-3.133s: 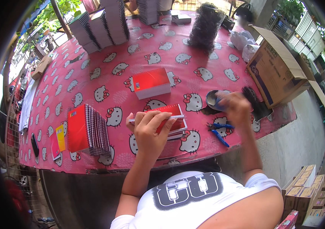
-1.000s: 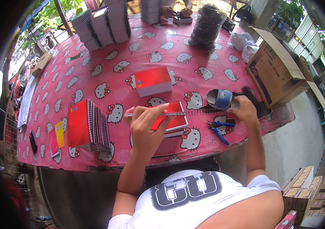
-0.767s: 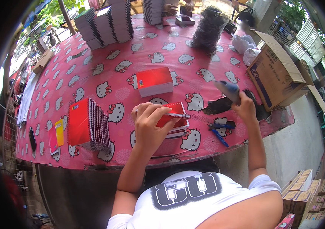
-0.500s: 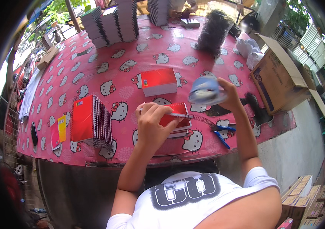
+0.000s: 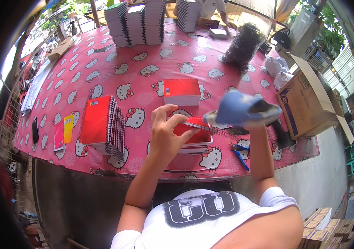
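Note:
My left hand (image 5: 165, 132) presses down on a red notebook (image 5: 194, 136) at the near edge of the pink cat-patterned table (image 5: 143, 83), with the fingers by a spiral wire (image 5: 212, 130) along the notebook's top edge. My right hand (image 5: 258, 124) holds a blurred blue cup (image 5: 242, 110) lifted high above the table, and the cup hides most of that hand. Blue-handled pliers (image 5: 239, 152) lie to the right of the notebook.
A stack of red spiral notebooks (image 5: 102, 124) sits at left beside pink and yellow covers (image 5: 64, 132). A red book pile (image 5: 181, 91) lies mid-table, with tall notebook stacks (image 5: 139, 23) and black coils (image 5: 243, 45) at the back. A cardboard box (image 5: 306, 99) stands right. Another person (image 5: 210, 8) works across the table.
My right hand has picked the blue cup up from the table's right side and raised it up and to the left, toward the camera. My left hand stays on the red notebook.

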The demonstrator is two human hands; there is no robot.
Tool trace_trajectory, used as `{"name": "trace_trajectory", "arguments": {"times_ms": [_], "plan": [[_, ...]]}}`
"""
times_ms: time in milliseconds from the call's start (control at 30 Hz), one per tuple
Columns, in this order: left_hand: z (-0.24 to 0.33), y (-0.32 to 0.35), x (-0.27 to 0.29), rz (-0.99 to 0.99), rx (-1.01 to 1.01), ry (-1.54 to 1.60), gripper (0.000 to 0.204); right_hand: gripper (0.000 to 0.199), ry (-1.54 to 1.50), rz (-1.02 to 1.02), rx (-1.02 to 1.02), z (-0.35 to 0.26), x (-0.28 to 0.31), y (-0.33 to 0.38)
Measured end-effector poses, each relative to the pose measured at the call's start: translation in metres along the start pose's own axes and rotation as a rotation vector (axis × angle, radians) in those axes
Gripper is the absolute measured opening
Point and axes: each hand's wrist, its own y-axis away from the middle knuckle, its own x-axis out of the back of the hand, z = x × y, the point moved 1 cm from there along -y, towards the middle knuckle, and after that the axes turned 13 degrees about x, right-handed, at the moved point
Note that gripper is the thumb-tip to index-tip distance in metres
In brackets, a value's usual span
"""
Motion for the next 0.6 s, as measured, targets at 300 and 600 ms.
{"name": "trace_trajectory", "arguments": {"times_ms": [300,600], "plan": [[-0.032,0.008,-0.007,-0.136,0.368,0.602,0.04,0.029,-0.113,0.032,-0.072,0.0,-0.03,-0.012],[-0.034,0.01,-0.006,-0.138,0.448,0.803,0.039,0.031,-0.04,-0.096,-0.1,-0.001,-0.028,-0.021]]}}
